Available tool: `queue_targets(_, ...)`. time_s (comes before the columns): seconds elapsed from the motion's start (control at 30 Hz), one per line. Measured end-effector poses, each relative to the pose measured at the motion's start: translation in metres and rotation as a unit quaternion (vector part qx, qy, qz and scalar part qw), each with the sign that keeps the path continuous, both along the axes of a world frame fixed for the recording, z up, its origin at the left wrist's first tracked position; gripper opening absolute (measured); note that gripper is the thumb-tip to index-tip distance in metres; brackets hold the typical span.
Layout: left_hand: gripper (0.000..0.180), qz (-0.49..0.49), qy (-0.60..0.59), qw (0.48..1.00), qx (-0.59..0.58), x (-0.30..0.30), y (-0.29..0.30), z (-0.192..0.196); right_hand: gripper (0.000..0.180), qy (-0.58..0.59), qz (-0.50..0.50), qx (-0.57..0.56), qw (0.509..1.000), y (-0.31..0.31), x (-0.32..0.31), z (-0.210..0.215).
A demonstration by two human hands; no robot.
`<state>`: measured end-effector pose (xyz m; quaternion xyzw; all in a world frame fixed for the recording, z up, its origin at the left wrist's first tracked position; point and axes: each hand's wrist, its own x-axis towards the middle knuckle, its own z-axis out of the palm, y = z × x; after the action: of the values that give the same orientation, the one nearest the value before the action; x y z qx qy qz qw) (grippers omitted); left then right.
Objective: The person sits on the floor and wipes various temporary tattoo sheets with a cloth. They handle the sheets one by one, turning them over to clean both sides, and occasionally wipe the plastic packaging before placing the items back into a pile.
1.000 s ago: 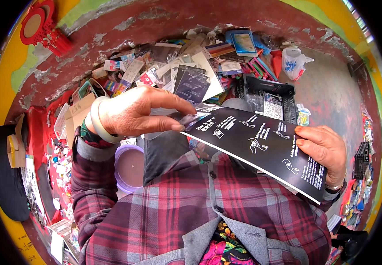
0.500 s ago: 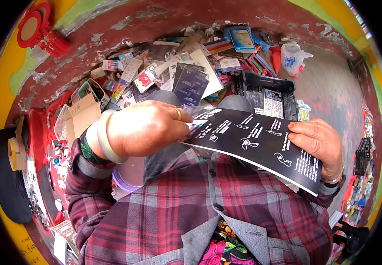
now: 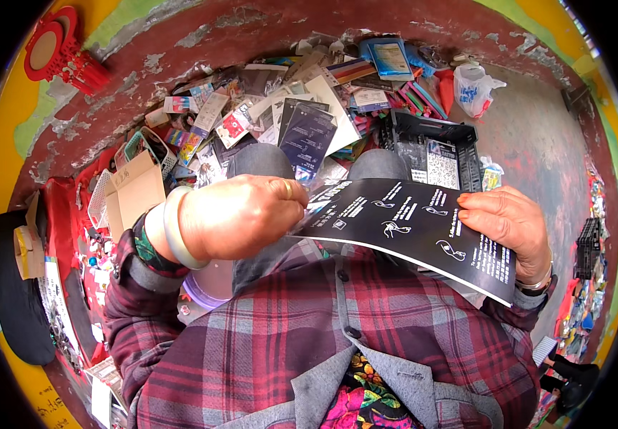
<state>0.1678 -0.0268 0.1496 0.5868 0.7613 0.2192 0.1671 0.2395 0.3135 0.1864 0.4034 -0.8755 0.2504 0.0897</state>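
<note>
A black printed card [image 3: 402, 229] with white line drawings stretches across my lap, bowed slightly. At its left end my left hand [image 3: 241, 218] is closed in a pinch. Clear plastic film [image 3: 316, 196] shows beside those fingertips, though what exactly they pinch is partly hidden. My right hand [image 3: 513, 229] grips the card's right end, fingers on top and thumb out of sight underneath. Beyond my knees, dark printed cards [image 3: 307, 136] lie on a heap of packaged goods.
Past my right knee stands a black plastic crate [image 3: 430, 129] with printed sheets inside. A white plastic bag [image 3: 475, 91] sits on the floor behind it. To the left are an opened cardboard box [image 3: 134, 187] and a purple-rimmed bucket [image 3: 209, 286]. A peeling wall [image 3: 252, 28] closes off the back.
The card has shifted slightly left, with both hands keeping their places at its ends. My view has tilted a little; the surrounding things stay put.
</note>
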Motion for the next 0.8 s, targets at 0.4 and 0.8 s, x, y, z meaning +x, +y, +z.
queue_targets(0.4,0.022,0.045,-0.06,0.993,0.086,-0.003,-0.022,-0.017,0.031,-0.008,-0.002,0.034,0.999,-0.003,0.001,-0.004)
queue_targets(0.8,0.016,0.232,0.072,0.955,0.168,0.003,-0.023,-0.026,0.037,0.093,-0.04,0.066,0.993,-0.01,-0.001,-0.015)
